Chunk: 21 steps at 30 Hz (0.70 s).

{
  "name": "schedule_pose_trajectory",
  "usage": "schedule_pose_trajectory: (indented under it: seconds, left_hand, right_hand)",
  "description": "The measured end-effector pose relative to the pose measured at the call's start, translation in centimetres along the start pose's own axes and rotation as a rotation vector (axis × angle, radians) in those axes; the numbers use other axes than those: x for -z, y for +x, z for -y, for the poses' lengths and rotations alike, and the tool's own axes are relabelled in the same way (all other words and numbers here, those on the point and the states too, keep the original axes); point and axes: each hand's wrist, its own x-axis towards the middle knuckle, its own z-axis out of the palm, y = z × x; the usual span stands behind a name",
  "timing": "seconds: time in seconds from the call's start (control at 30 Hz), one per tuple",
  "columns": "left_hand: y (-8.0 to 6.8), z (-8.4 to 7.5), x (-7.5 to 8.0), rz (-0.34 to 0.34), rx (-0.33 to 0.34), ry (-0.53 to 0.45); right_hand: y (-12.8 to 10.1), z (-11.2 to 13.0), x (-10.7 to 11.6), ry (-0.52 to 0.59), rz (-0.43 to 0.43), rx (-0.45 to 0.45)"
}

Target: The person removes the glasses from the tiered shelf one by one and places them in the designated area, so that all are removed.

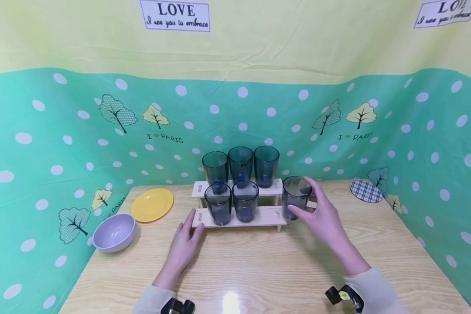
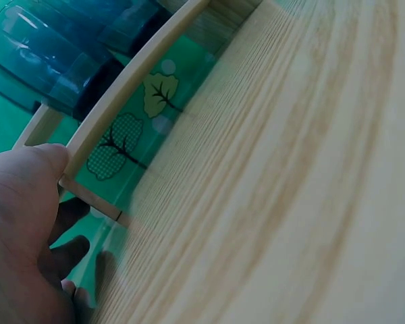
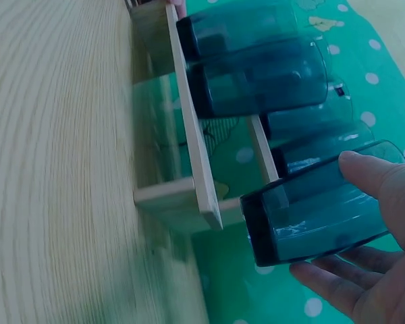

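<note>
A two-tier wooden rack [image 1: 259, 216] stands at the middle of the table. Three dark teal tumblers [image 1: 240, 163] stand on its upper shelf and two [image 1: 231, 203] on the lower one. My right hand [image 1: 304, 205] grips another teal tumbler [image 1: 294, 194] upright at the rack's right end, thumb in front and fingers behind. The right wrist view shows this tumbler [image 3: 317, 216] in my right hand [image 3: 337, 223], just beside the lower shelf's [image 3: 192, 135] end. My left hand [image 1: 191, 222] rests with straight fingers against the rack's left end. In the left wrist view its thumb [image 2: 40, 162] touches the shelf edge [image 2: 135, 81].
A yellow plate [image 1: 152, 204] and a lilac bowl [image 1: 114, 232] sit at the table's left side. A green dotted cloth backdrop [image 1: 63, 144] closes in the back and both sides. The light wooden tabletop [image 1: 259, 261] stretches in front of the rack.
</note>
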Motion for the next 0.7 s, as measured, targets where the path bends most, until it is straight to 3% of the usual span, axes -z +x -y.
schedule_pose_trajectory:
  seconds: [0.3,0.7]
  left_hand:
    - [-0.1,-0.1,0.1,0.007,0.006,-0.002]
    - [-0.2,-0.3,0.2,0.000,-0.003,-0.005]
  right_hand:
    - [0.6,-1.3,1.5,-0.036,-0.039,-0.001]
    - [2.4,-2.6,1.5,-0.059,-0.070,-0.041]
